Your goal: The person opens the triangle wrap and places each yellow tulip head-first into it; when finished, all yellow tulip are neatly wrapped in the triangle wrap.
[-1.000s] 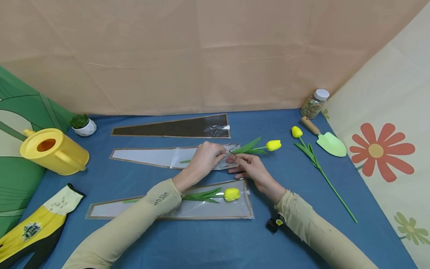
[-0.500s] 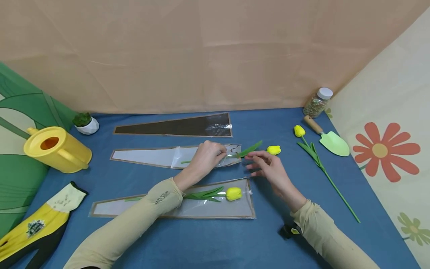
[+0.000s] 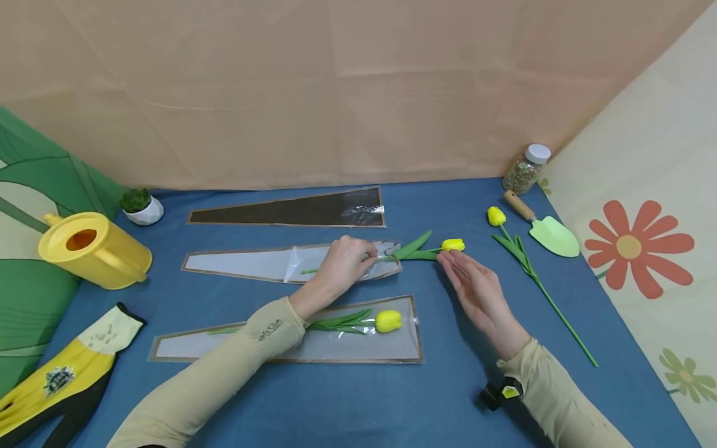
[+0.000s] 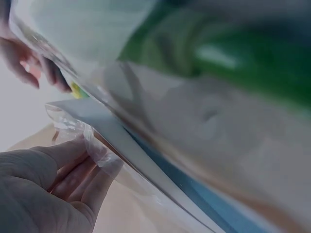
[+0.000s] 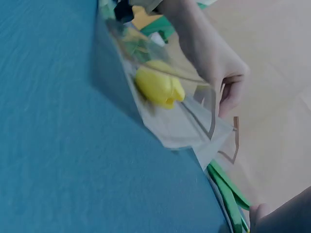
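A yellow tulip [image 3: 452,244] lies on the blue table [image 3: 358,398] with its green stem partly inside the middle clear sleeve [image 3: 252,261]. My left hand [image 3: 366,255] pinches the sleeve's open edge; the left wrist view shows its fingers [image 4: 73,170] holding the thin plastic [image 4: 77,128]. My right hand [image 3: 450,261] lies flat with straight fingers, its fingertips right beside the bloom. Closer to me lies a second clear sleeve [image 3: 313,348] with another yellow tulip [image 3: 388,320] inside, which the right wrist view shows too [image 5: 158,85].
A dark sleeve [image 3: 297,211] lies further back. At the right are a loose tulip [image 3: 523,261], a green trowel [image 3: 551,236] and a jar [image 3: 525,169]. A yellow watering can [image 3: 92,249], a small potted plant [image 3: 140,205] and a glove [image 3: 61,373] sit at the left.
My right hand let go of the tulip's stem, moved right towards the bloom and straightened its fingers. My left hand kept its hold on the sleeve's edge.
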{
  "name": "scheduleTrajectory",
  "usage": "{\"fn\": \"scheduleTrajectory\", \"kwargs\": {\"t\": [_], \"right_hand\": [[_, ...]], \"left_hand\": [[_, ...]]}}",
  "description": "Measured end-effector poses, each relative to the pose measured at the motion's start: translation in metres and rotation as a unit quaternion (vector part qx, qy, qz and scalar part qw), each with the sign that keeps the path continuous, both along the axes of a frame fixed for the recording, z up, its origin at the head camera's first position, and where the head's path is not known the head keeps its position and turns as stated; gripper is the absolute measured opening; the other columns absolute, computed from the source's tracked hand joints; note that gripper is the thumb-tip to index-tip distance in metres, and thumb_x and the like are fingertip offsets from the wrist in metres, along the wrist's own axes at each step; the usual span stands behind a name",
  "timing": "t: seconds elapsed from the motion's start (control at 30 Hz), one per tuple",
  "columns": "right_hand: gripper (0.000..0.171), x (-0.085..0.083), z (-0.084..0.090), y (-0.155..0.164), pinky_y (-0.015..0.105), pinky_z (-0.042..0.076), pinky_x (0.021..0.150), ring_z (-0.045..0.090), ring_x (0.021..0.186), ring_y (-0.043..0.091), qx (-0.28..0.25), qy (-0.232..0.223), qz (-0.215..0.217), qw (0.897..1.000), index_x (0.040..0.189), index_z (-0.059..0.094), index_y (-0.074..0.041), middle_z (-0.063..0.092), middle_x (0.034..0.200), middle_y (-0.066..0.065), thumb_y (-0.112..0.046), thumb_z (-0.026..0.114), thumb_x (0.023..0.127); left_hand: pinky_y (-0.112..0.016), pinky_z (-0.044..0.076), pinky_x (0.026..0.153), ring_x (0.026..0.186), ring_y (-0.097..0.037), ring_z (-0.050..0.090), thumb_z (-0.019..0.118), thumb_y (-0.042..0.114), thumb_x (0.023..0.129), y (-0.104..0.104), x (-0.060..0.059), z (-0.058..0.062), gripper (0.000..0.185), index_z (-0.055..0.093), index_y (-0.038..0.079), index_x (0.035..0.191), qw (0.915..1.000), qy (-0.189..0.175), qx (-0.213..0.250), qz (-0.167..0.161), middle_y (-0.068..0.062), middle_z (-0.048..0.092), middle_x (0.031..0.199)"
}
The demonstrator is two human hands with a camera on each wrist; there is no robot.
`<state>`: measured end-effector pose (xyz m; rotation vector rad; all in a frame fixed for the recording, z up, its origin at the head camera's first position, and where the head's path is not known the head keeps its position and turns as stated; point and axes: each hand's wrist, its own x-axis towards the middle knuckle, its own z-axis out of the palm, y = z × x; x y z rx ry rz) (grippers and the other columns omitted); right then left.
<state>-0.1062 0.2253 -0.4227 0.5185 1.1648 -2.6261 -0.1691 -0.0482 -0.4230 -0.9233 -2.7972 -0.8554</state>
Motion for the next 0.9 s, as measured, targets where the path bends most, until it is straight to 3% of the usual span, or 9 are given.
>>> {"fn": "scheduleTrajectory", "kwargs": {"t": [0.1,0.33,0.67,0.9], "right_hand": [[0.06,-0.003,0.002,-0.003,0.024,0.039,0.117,0.03,0.159,0.023,-0.038,-0.018,-0.007,0.999,0.17,0.015,-0.001,0.019,0.176,0.015,-0.007,0.039,0.116],[0.059,-0.009,-0.001,-0.011,0.023,0.039,0.116,0.029,0.16,0.02,-0.088,-0.056,-0.027,0.994,0.17,0.018,-0.004,0.018,0.177,0.012,-0.005,0.039,0.115],[0.068,-0.016,0.001,-0.025,0.021,0.043,0.112,0.03,0.158,0.013,-0.167,-0.095,-0.082,0.978,0.173,0.016,-0.014,0.012,0.178,0.003,-0.001,0.045,0.112],[0.068,-0.018,0.0,-0.027,0.022,0.045,0.111,0.032,0.157,0.014,-0.179,-0.1,-0.093,0.974,0.172,0.018,-0.012,0.016,0.176,0.005,0.0,0.047,0.112]], "left_hand": [[-0.037,0.063,0.071,0.081,-0.023,0.078,0.082,0.003,0.095,0.0,0.001,-0.001,0.005,0.085,0.001,0.099,1.0,0.001,0.003,0.001,-0.011,0.081,0.099],[-0.035,0.062,0.069,0.078,-0.021,0.077,0.082,0.003,0.095,-0.001,0.001,-0.003,0.005,0.085,0.002,0.098,1.0,0.001,0.006,-0.002,-0.011,0.081,0.099],[-0.034,0.062,0.071,0.081,-0.021,0.078,0.082,0.004,0.095,0.0,0.0,-0.005,0.005,0.085,0.004,0.098,0.9999,-0.004,0.014,-0.002,-0.01,0.081,0.1],[-0.034,0.062,0.071,0.076,-0.019,0.077,0.082,0.004,0.095,-0.001,0.001,-0.004,0.005,0.085,0.003,0.098,0.9997,-0.009,0.024,0.004,-0.011,0.081,0.1]]}}
